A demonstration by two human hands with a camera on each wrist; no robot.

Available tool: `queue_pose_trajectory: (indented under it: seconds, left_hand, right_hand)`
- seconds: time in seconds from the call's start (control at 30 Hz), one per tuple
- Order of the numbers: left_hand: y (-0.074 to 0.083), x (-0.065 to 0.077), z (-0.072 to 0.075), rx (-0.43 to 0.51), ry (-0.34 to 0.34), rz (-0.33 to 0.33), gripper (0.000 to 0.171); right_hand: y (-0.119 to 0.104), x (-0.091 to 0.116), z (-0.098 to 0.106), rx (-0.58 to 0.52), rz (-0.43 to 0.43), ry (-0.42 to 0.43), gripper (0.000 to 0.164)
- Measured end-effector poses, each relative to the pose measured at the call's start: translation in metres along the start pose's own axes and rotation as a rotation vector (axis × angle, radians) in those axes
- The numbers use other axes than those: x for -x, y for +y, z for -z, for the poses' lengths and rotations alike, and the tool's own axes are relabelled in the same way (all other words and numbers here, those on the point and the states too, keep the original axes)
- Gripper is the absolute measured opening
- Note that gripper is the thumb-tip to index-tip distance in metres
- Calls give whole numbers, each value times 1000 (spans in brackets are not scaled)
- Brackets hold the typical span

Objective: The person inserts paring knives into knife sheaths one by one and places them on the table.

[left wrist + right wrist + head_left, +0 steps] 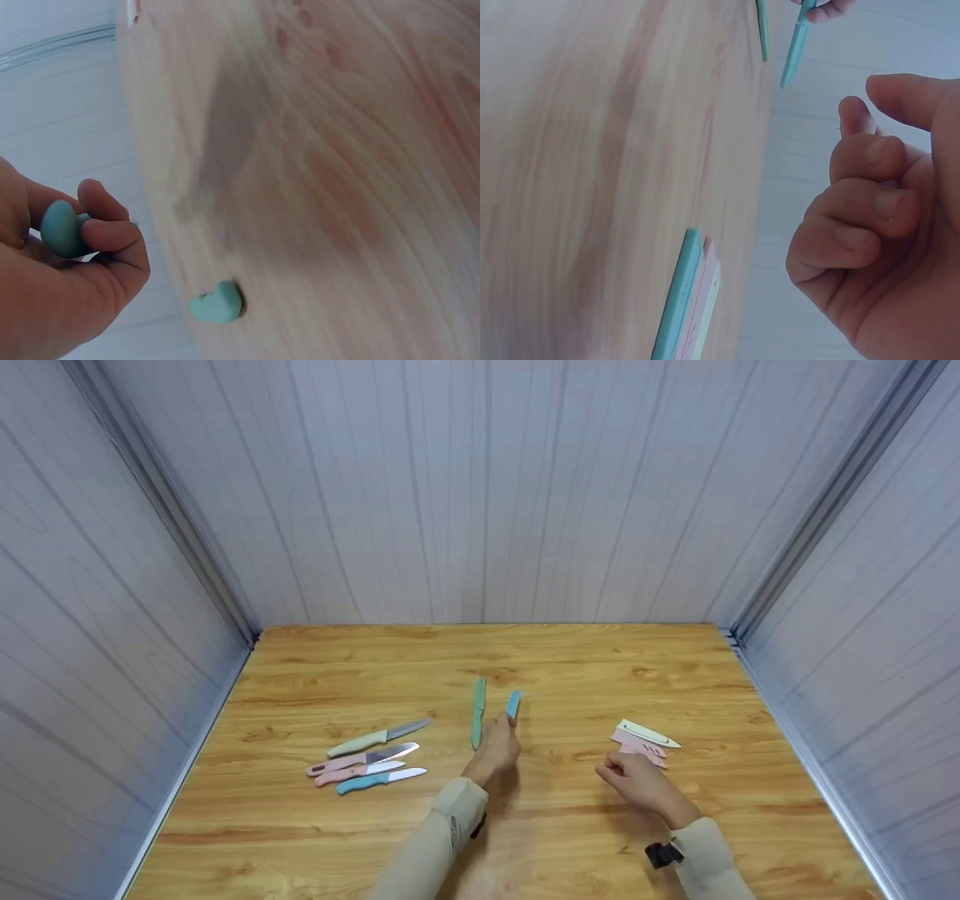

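My left hand (498,745) grips a sheathed blue knife (514,703), its fingers wrapped around the handle. In the left wrist view, the rounded end of that handle (61,229) pokes out of the fist. Just left of this hand lies a green knife (478,711), its blade covered. My right hand (641,784) hovers by a group of blade sheaths with fingers loosely curled and nothing in them. Beside it are a white sheath (649,733) and pink sheaths (637,743); a blue sheath (676,296), hidden in the head view, shows in the right wrist view.
To the left lie several bare knives: a cream-handled one (358,744), two pink-handled ones, the upper pink knife (345,763) being larger, and a blue-handled knife (364,784). Pale panel walls (487,495) enclose the wooden table (300,855) at the back and sides.
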State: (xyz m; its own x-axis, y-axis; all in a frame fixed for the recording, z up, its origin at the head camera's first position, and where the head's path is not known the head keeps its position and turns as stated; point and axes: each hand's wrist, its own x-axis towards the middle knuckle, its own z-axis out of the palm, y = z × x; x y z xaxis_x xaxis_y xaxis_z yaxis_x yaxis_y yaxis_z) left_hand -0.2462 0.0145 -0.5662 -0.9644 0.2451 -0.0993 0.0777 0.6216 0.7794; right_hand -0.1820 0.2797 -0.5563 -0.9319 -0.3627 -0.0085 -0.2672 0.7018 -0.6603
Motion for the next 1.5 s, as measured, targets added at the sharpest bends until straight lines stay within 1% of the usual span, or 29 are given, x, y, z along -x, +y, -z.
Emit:
queue_pose_trajectory:
  seconds: [0.1,0.23,0.3,0.37,0.47,0.57,0.73,0.83,0.93,1.1,1.2,1.27,1.33,1.4,1.47,1.5]
  left_hand:
    - [-2,-7,-4,-4,11,19,29]
    - [-6,-14,-8,-8,55,46,28]
    - [-7,-17,-9,-7,77,48,28]
    - [-8,-19,-11,-11,85,48,28]
    - [-11,-21,-13,-58,89,44,28]
    - [-12,-22,-14,-104,82,55,28]
    - [-13,-24,-14,-138,70,64,30]
    - [-13,-24,-14,-158,81,52,28]
    - [-14,-24,-16,-197,96,45,24]
    - [-14,-26,-19,-310,111,65,14]
    - [-13,-27,-19,-371,115,72,14]
    - [-12,-27,-20,-393,116,77,17]
    - [-12,-27,-20,-409,134,77,20]
    - [-13,-27,-21,-452,171,61,39]
    - [-14,-26,-22,-490,224,33,60]
    - [-15,-26,-22,-499,237,32,68]
  right_hand:
    - [4,2,1,2,-17,2,31]
    - [9,3,1,12,-12,5,29]
    - [11,3,0,10,-6,7,30]
    - [12,3,0,10,1,9,31]
    - [13,3,-1,14,15,8,31]
    - [13,3,-1,19,11,2,31]
    - [13,3,0,5,-5,-5,30]
    - [12,5,0,4,-6,-8,30]
    - [12,6,0,9,-5,-5,31]
    - [12,7,1,17,-13,-5,31]
    - [13,8,1,12,-24,-6,31]
    - [14,9,2,13,-32,-6,32]
    - [14,10,2,16,-35,-6,31]
    - [15,11,3,16,-38,-6,31]
    - [16,11,4,14,-37,-3,32]
    - [16,12,4,14,-38,-2,32]
